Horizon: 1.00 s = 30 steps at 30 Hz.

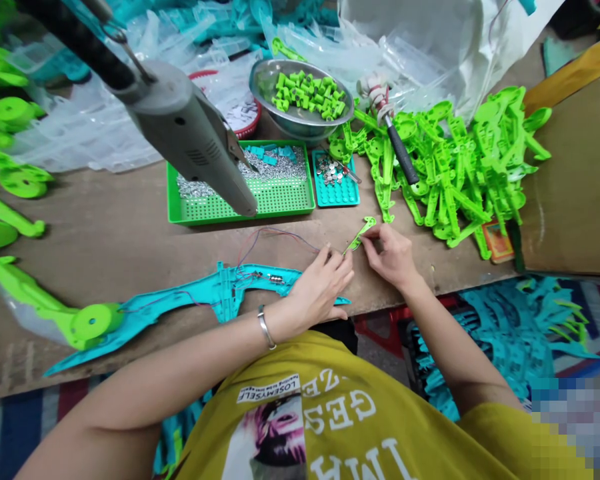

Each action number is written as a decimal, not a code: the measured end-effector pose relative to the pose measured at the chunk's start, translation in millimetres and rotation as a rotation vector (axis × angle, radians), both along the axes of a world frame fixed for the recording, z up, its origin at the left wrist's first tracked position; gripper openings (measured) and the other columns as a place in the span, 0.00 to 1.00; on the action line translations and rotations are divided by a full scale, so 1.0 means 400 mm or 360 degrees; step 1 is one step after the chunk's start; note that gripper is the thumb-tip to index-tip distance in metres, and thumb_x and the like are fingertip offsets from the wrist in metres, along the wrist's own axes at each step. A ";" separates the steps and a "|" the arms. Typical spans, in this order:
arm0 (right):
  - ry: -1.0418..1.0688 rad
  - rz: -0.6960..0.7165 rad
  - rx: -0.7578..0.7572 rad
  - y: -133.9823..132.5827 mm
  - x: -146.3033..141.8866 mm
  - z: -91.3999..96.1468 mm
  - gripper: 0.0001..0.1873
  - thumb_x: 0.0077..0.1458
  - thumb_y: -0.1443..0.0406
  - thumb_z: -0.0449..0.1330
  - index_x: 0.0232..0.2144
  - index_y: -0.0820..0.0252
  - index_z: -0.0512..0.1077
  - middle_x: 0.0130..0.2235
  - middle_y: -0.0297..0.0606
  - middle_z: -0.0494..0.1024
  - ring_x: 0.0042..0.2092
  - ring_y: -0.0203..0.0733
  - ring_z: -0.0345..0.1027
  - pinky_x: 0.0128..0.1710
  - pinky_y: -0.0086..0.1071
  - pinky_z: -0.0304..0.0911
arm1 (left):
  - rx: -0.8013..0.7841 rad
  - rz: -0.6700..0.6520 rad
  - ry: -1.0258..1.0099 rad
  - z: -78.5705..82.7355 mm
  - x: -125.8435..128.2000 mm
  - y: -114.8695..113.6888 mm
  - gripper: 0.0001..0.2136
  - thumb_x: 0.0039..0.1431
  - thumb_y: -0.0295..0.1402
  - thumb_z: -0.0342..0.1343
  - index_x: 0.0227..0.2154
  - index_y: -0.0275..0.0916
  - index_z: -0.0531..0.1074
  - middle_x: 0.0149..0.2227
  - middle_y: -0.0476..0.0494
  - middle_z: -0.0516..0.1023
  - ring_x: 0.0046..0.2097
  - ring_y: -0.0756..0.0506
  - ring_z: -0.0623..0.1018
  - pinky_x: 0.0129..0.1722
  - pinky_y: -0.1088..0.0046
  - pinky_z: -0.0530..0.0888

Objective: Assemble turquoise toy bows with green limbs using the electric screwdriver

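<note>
Both hands pinch one small green plastic lever piece (pixel 360 233) just above the wooden table (pixel 130 233). My left hand (pixel 320 287) grips its lower end, and my right hand (pixel 390 253) grips near its upper end. A long teal toy shell (pixel 180 303) with thin red and blue wires (pixel 275 235) and a small metal part lies on the table by my left wrist, which wears a silver bangle. A green disc piece (pixel 93 321) sits on the shell's left end.
A hanging grey power screwdriver (pixel 195 140) is above a green tray of screws (pixel 280 200). A small teal tray (pixel 337 183), a steel bowl of green bits (pixel 300 93), a screwdriver handle (pixel 403 153), a pile of green parts (pixel 455 167), a cardboard box (pixel 575 187).
</note>
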State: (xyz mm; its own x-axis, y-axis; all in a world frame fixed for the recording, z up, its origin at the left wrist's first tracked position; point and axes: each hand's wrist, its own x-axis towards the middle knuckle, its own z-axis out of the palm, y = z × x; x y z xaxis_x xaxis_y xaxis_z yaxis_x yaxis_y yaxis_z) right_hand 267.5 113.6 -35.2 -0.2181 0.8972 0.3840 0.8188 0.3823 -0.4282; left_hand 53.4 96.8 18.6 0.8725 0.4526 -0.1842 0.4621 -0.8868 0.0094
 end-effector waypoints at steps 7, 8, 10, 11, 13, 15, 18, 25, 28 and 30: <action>0.0005 0.0068 0.0021 0.000 0.007 0.004 0.04 0.62 0.70 0.57 0.38 0.55 0.67 0.34 0.38 0.79 0.35 0.42 0.75 0.37 0.35 0.71 | 0.0009 -0.0011 -0.0003 -0.003 0.001 0.000 0.42 0.54 0.62 0.58 0.58 0.28 0.68 0.67 0.25 0.62 0.59 0.30 0.68 0.65 0.49 0.59; 0.0025 0.0069 0.0019 0.002 0.008 0.003 0.04 0.61 0.70 0.57 0.38 0.55 0.67 0.34 0.38 0.79 0.35 0.42 0.75 0.37 0.35 0.71 | 0.0015 -0.0007 -0.0004 -0.003 0.001 -0.001 0.41 0.54 0.62 0.58 0.58 0.28 0.68 0.67 0.25 0.62 0.59 0.30 0.68 0.65 0.49 0.59; 0.0035 0.0073 0.0014 0.005 0.012 -0.001 0.04 0.61 0.69 0.58 0.39 0.55 0.67 0.35 0.37 0.79 0.35 0.42 0.75 0.37 0.35 0.71 | 0.0027 -0.0001 -0.0005 -0.004 0.001 -0.002 0.41 0.54 0.62 0.58 0.58 0.29 0.69 0.67 0.26 0.62 0.59 0.31 0.67 0.65 0.50 0.59; 0.0029 0.0079 0.0010 0.007 0.015 -0.004 0.04 0.62 0.69 0.58 0.39 0.55 0.68 0.35 0.38 0.79 0.35 0.42 0.75 0.38 0.36 0.71 | 0.0030 0.0000 -0.0004 -0.004 0.001 -0.002 0.41 0.54 0.62 0.58 0.58 0.30 0.69 0.67 0.27 0.62 0.59 0.31 0.67 0.65 0.50 0.59; 0.0016 0.0109 0.0010 0.010 0.022 -0.008 0.04 0.62 0.68 0.57 0.40 0.55 0.68 0.35 0.38 0.79 0.36 0.43 0.76 0.38 0.37 0.72 | 0.0034 -0.0003 -0.0007 -0.004 0.001 -0.001 0.41 0.54 0.62 0.58 0.57 0.30 0.69 0.67 0.27 0.62 0.59 0.31 0.68 0.65 0.50 0.60; -0.0031 0.0156 0.0026 0.014 0.028 -0.008 0.04 0.63 0.67 0.57 0.41 0.55 0.67 0.36 0.39 0.79 0.36 0.44 0.75 0.38 0.37 0.71 | 0.0031 -0.0011 -0.0007 -0.003 0.000 0.000 0.41 0.54 0.62 0.57 0.57 0.29 0.69 0.67 0.26 0.62 0.59 0.30 0.68 0.64 0.50 0.60; -0.0257 0.0224 0.0029 0.022 0.030 0.001 0.02 0.64 0.66 0.55 0.40 0.56 0.67 0.35 0.42 0.79 0.37 0.46 0.74 0.36 0.37 0.70 | 0.0001 -0.0011 0.0006 0.000 0.000 0.003 0.40 0.54 0.62 0.57 0.57 0.30 0.69 0.67 0.26 0.62 0.60 0.30 0.67 0.65 0.49 0.59; -0.0439 0.0218 -0.0009 0.008 0.023 0.008 0.06 0.64 0.67 0.52 0.40 0.57 0.69 0.34 0.43 0.79 0.36 0.48 0.73 0.35 0.38 0.67 | -0.0043 0.0009 -0.0013 0.001 -0.003 0.005 0.40 0.54 0.61 0.58 0.57 0.30 0.69 0.68 0.26 0.61 0.61 0.31 0.67 0.66 0.49 0.57; -0.0451 0.0229 0.0104 -0.025 0.016 -0.013 0.11 0.63 0.71 0.52 0.46 0.58 0.69 0.38 0.45 0.81 0.39 0.48 0.75 0.38 0.39 0.70 | -0.0059 -0.0013 -0.0011 0.001 -0.002 0.005 0.40 0.55 0.61 0.57 0.58 0.29 0.69 0.68 0.24 0.60 0.61 0.30 0.67 0.66 0.48 0.58; -0.0451 0.0234 0.0120 -0.047 0.011 -0.025 0.16 0.62 0.72 0.51 0.50 0.59 0.69 0.43 0.47 0.82 0.44 0.49 0.77 0.43 0.41 0.71 | -0.0077 -0.0005 -0.0032 0.000 -0.002 0.005 0.40 0.55 0.60 0.58 0.58 0.28 0.69 0.68 0.24 0.60 0.61 0.30 0.67 0.67 0.48 0.57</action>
State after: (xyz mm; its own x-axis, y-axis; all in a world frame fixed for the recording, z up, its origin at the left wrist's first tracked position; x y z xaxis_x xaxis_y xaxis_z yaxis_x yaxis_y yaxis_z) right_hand 271.7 94.9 -45.2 -0.4507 0.8197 0.3535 0.8352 0.5270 -0.1571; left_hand 52.7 98.9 18.5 0.8776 0.4409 -0.1883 0.4587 -0.8865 0.0618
